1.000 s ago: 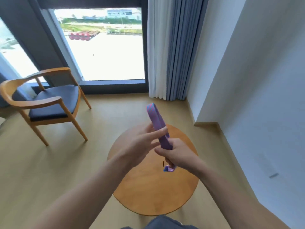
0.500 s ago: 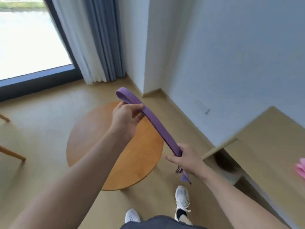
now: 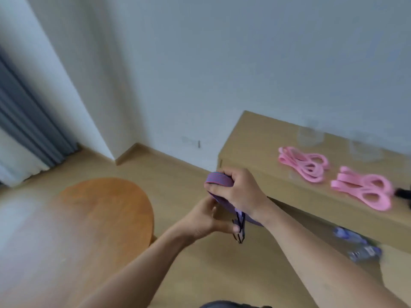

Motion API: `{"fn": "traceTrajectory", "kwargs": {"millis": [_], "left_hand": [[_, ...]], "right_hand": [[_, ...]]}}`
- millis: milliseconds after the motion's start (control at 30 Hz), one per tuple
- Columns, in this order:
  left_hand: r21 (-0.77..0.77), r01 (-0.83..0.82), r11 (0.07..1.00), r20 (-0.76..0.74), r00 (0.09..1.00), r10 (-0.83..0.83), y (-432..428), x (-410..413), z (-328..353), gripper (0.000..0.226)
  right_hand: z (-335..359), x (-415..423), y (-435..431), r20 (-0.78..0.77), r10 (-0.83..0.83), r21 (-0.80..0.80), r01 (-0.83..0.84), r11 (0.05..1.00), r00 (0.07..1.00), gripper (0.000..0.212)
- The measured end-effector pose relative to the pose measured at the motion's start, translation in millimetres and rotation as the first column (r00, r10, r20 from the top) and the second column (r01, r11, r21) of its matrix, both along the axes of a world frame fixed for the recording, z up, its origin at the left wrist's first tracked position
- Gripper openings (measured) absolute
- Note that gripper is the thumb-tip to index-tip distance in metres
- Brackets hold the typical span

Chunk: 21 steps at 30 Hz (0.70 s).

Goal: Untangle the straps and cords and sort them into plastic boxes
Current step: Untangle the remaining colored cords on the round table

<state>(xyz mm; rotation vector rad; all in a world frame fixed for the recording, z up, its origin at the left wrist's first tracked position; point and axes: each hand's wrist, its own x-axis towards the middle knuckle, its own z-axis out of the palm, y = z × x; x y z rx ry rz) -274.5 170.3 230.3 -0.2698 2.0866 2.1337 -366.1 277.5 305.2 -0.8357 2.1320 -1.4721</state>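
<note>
Left forearm point(image 3: 142, 263): bare, enters from bottom edge, rises on a diagonal toward the right.
Left hand point(image 3: 200, 220): below and just left of the right hand; fingers curled up against the underside of purple strap point(image 3: 219, 180), thumb stretched sideways by the dangling end. Exact hold partly hidden behind the other hand, and blurred.
Right forearm point(image 3: 311, 252): bare, enters from lower right corner, runs up and left.
Right hand point(image 3: 241, 192): back turned to camera, wrist bent; fingers wrapped over the folded bend of the strap, fingertips showing on its left side.
Hands together: touching or nearly so, right above left, held out in front of the body.
</note>
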Motion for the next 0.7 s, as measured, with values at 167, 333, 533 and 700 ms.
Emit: {"fn": "traceTrajectory", "kwargs": {"millis": [167, 333, 533, 700], "left_hand": [[0.03, 0.103, 0.994, 0.011, 0.995, -0.103, 121.9, -56.9, 7.6, 0.04], [-0.052, 0.236, 0.97, 0.079, 0.97, -0.231, 225.8, -112.4, 10.5, 0.024], [-0.085, 0.324, 0.942, 0.174, 0.936, -0.306, 330.7, -188.9, 11.7, 0.025], [0.226, 0.153, 0.962, 0.237, 0.949, -0.207, 411.2, -256.1, 15.3, 0.016]], "right_hand": [[11.1, -45.2, 116.9, 0.322, -0.089, -0.26, 0.178, 0.949, 0.943, 0.023], [3.9, -95.0, 254.8, 0.307, -0.313, -0.299, 0.404, 0.865, 0.899, 0.016], [-23.9, -133.7, 426.5, 0.361, -0.618, -0.21, 0.707, 0.675, 0.698, 0.01], [-60.0, -133.5, 517.0, 0.289, -0.756, -0.085, 0.802, 0.591, 0.588, 0.045]]}}
